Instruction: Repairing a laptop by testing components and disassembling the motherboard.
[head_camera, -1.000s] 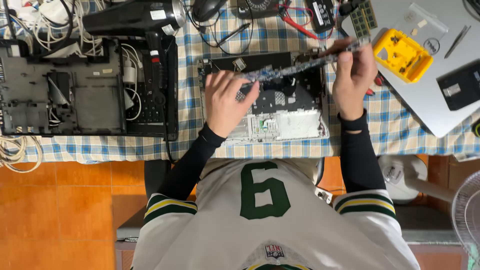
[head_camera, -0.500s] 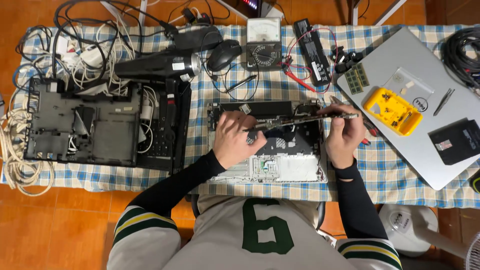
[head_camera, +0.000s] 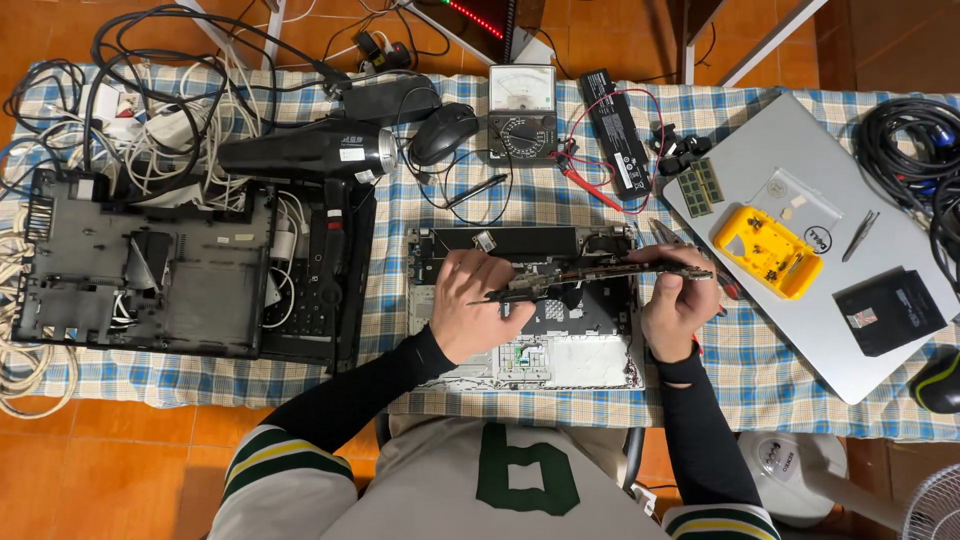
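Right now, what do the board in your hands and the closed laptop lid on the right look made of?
Board: thin rigid circuit laminate, dark and matte, seen edge-on between left hand and right hand. Closed laptop lid: probably metal or painted plastic, with a smooth, even silver-grey satin sheen.

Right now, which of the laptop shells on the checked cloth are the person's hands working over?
The opened middle shell, under the circuit board both hands hold; the black shell sits left, the closed silver laptop right.
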